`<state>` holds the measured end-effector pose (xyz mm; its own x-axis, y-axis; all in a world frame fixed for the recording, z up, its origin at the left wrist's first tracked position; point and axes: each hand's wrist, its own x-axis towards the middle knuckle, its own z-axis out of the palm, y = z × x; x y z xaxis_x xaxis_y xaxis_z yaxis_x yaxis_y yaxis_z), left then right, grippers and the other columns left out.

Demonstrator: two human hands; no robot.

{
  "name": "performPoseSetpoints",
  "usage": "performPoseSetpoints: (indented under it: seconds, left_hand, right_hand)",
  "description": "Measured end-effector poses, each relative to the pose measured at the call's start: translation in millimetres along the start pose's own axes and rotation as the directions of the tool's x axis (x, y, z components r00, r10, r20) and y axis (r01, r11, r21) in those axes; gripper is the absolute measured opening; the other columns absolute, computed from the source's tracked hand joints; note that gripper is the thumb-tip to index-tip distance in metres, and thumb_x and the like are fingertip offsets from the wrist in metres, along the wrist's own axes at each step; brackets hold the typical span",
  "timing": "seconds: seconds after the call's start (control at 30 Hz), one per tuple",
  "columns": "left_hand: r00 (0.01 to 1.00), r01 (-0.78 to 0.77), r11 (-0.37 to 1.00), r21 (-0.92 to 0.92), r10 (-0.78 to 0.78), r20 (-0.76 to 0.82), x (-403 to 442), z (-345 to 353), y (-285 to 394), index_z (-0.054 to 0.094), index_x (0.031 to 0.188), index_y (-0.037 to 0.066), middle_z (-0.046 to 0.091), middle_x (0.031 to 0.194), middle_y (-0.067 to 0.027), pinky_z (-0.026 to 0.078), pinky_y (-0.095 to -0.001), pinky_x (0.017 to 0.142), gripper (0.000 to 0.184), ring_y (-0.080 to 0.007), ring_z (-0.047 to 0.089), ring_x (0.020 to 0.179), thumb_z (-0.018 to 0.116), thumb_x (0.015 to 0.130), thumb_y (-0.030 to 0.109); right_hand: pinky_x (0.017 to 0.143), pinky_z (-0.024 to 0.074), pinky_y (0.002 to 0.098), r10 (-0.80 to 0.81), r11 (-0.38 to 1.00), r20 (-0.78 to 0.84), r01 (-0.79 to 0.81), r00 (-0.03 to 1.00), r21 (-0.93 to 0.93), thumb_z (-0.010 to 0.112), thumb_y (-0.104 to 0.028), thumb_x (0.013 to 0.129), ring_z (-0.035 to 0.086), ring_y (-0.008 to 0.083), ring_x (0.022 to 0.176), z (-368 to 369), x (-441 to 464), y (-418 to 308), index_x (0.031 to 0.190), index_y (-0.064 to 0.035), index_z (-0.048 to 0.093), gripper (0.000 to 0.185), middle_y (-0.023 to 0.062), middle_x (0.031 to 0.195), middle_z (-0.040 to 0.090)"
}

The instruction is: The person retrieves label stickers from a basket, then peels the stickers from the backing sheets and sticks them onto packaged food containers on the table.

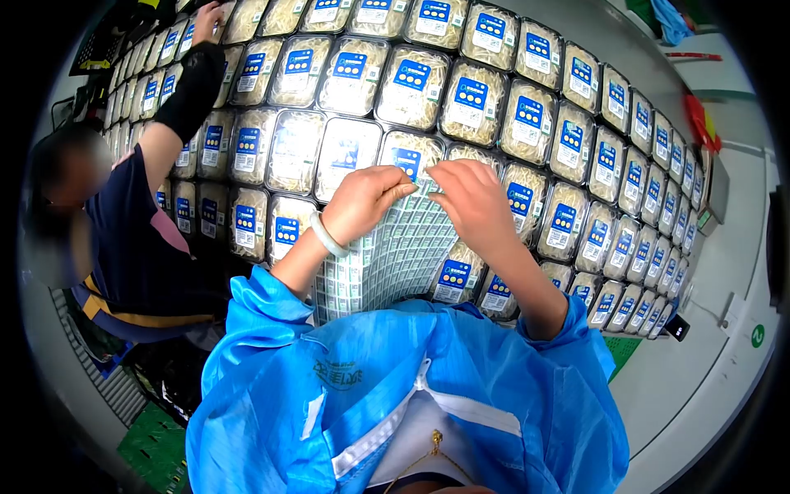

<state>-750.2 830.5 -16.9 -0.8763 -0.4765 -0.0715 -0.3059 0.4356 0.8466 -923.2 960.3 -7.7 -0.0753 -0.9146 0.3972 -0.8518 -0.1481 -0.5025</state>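
A sheet of small printed labels (pixel 383 267), pale green and white in a grid, hangs curved in front of my chest. My left hand (pixel 366 202), with a pale bangle at the wrist, is closed in a pinch on the sheet's upper edge. Close beside it, my right hand (pixel 473 202) is pinched at the sheet's top right corner; whatever sits between its fingertips is too small to make out. Under and beyond both hands lie clear packs of pale sprout-like strands (pixel 410 86) with blue and white labels.
Rows of these packs cover the metal table (pixel 613 33). At the left, another person's arm (pixel 185 99) in a dark sleeve reaches over the far packs. A red object (pixel 701 123) and a scale-like box (pixel 714 193) are at the right edge. A green crate (pixel 152 449) stands low at left.
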Motion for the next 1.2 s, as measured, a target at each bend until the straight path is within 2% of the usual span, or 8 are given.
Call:
performPoseSetpoints:
  seconds: [0.47,0.5,0.8,1.0,1.1,1.13,1.17,1.2]
  left_hand:
    - [0.993,0.097,0.994,-0.058,-0.093,0.071,11,-4,-9,0.067,0.088,0.003,0.064,0.077,-0.0142,0.047,-0.0379,0.063,0.016,-0.031,0.062,0.069,0.065,0.092,0.018]
    - [0.996,0.069,0.994,-0.08,-0.064,0.055,11,-3,-11,0.065,0.089,-0.001,0.057,0.07,-0.0107,0.043,-0.0316,0.061,0.017,-0.0184,0.051,0.063,0.064,0.094,0.015]
    - [0.98,0.181,0.976,-0.122,-0.169,0.102,17,-3,-18,0.064,0.088,0.001,0.056,0.068,-0.0104,0.044,-0.0322,0.06,0.018,-0.0183,0.05,0.061,0.064,0.094,0.018]
    - [0.948,0.289,0.943,-0.163,-0.258,0.186,20,-1,-24,0.065,0.094,-0.001,0.053,0.068,-0.0045,0.041,-0.028,0.062,0.019,-0.0104,0.045,0.066,0.061,0.097,0.018]
    - [0.951,0.284,0.95,-0.13,-0.261,0.168,18,3,-34,0.065,0.094,0.0,0.054,0.068,-0.0072,0.043,-0.0293,0.062,0.019,-0.0141,0.047,0.064,0.061,0.097,0.018]
    - [0.959,0.26,0.959,-0.113,-0.243,0.148,18,5,-38,0.065,0.093,0.0,0.057,0.069,-0.0104,0.044,-0.031,0.062,0.019,-0.0183,0.051,0.063,0.062,0.096,0.019]
    - [0.966,0.236,0.967,-0.096,-0.224,0.128,18,6,-41,0.065,0.093,0.001,0.059,0.07,-0.0135,0.046,-0.0327,0.061,0.019,-0.0224,0.055,0.061,0.063,0.095,0.02]
    - [0.961,0.249,0.964,-0.089,-0.235,0.143,17,7,-42,0.065,0.093,0.001,0.059,0.07,-0.0137,0.046,-0.0328,0.061,0.018,-0.023,0.055,0.061,0.063,0.095,0.019]
  right_hand:
    - [0.075,0.0478,0.0336,-0.042,0.998,-0.032,0.043,0.999,0.042,0.061,-0.01,0.075,0.059,0.0214,0.09,29,3,22,0.098,-0.0075,0.063,0.023,0.0027,0.092,0.06]
    - [0.075,0.0476,0.0339,-0.039,0.998,-0.009,0.039,0.999,0.058,0.061,-0.01,0.076,0.059,0.0211,0.088,31,2,25,0.099,-0.0072,0.063,0.024,0.0031,0.094,0.06]
    - [0.069,0.0488,0.0323,-0.073,0.997,-0.04,0.074,0.997,0.032,0.061,-0.011,0.076,0.06,0.0193,0.082,37,-1,33,0.093,-0.0083,0.062,0.016,0.0016,0.09,0.06]
    - [0.066,0.0522,0.0327,-0.049,0.968,0.054,0.034,0.997,0.25,0.067,-0.004,0.079,0.065,0.0216,0.076,36,-7,51,0.095,-0.0063,0.068,0.016,0.0056,0.089,0.065]
    - [0.058,0.0509,0.0285,0.393,0.565,0.374,-0.542,0.84,0.622,0.068,-0.008,0.084,0.066,0.0134,0.068,15,-6,65,0.095,-0.0068,0.067,0.011,0.004,0.084,0.067]
    - [0.053,0.0492,0.0254,0.55,0.388,0.343,-0.597,0.761,0.702,0.073,-0.012,0.086,0.066,0.0098,0.065,9,-4,79,0.097,-0.0054,0.07,0.014,0.0045,0.08,0.069]
    - [0.052,0.0474,0.0227,0.742,0.224,0.345,-0.698,0.575,0.68,0.074,-0.016,0.086,0.064,0.0095,0.065,-3,0,91,0.1,-0.0056,0.069,0.019,0.0042,0.079,0.068]
    - [0.05,0.0439,0.0199,0.806,0.22,0.254,-0.669,0.534,0.71,0.075,-0.018,0.085,0.059,0.0086,0.06,-9,3,114,0.102,-0.0036,0.068,0.024,0.0047,0.078,0.067]
